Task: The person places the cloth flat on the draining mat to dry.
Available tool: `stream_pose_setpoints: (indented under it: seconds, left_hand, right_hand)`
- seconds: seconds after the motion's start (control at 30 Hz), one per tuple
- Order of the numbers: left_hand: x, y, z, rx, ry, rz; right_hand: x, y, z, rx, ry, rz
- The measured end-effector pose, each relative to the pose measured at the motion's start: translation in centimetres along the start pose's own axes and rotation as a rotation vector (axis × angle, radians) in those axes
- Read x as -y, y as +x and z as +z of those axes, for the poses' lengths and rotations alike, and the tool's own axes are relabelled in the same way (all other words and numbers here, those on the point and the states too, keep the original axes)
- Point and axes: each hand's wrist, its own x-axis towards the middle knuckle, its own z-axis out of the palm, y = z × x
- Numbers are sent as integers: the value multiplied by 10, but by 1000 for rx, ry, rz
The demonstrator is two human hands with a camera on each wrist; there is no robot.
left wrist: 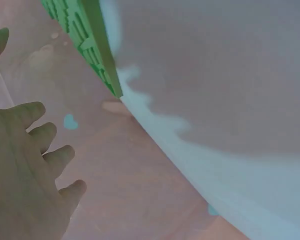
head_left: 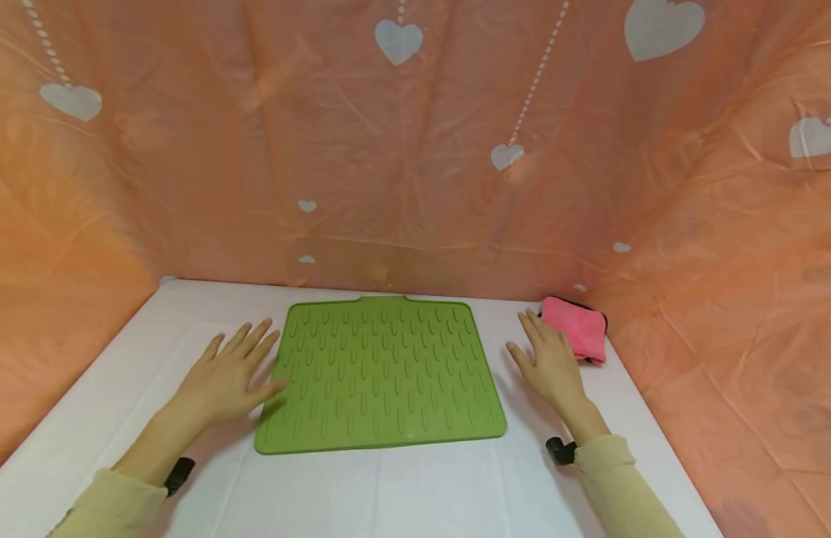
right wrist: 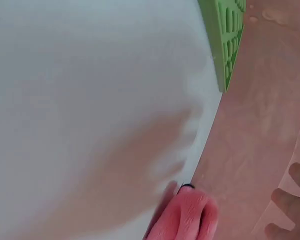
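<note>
A green ribbed mat (head_left: 382, 373) lies flat on the white table, with a small tab on its far edge. My left hand (head_left: 223, 377) hovers at the mat's left side, fingers spread and straight, thumb over the mat's edge; in the left wrist view the same hand (left wrist: 30, 160) holds nothing. To the right of the mat my right hand (head_left: 548, 365) is held above the table with its fingers extended and nothing in them. Just beyond it sits a folded pink cloth (head_left: 577, 327) with dark edging, which shows also as a pink bundle (right wrist: 187, 215) in the right wrist view.
Around the white table (head_left: 368, 493) hang orange sheets (head_left: 362, 149) printed with pale hearts, at the back and both sides. The pink cloth lies near the table's far right corner. Each wrist wears a small black device, such as the right one (head_left: 560, 450).
</note>
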Motion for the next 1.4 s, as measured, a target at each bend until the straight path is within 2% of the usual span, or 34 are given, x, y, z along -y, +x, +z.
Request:
stream_pose_setpoints:
  seconds: [0.2, 0.43, 0.53, 0.73, 1.0, 1.17, 1.4]
  left_hand:
    - [0, -18, 3, -13, 33, 44]
    - [-4, -30, 8, -2, 41, 69]
    - [-7, -34, 9, 8, 26, 77]
    - [-14, -37, 14, 25, 15, 130]
    - [-15, -42, 22, 46, 2, 166]
    - [-13, -44, 26, 71, -12, 175]
    - [-10, -45, 29, 75, -25, 199]
  right_hand:
    - [-13, -4, -2, -34, 3, -26]
    - [-34, -6, -3, -31, 50, -20]
    - [-42, -6, -4, 4, 66, -9]
    - [-58, -2, -7, 80, 20, 28]
    - [-80, 7, -8, 199, -14, 42]
    - [-86, 14, -8, 250, -31, 7]
    - [-92, 20, -6, 297, -41, -40]
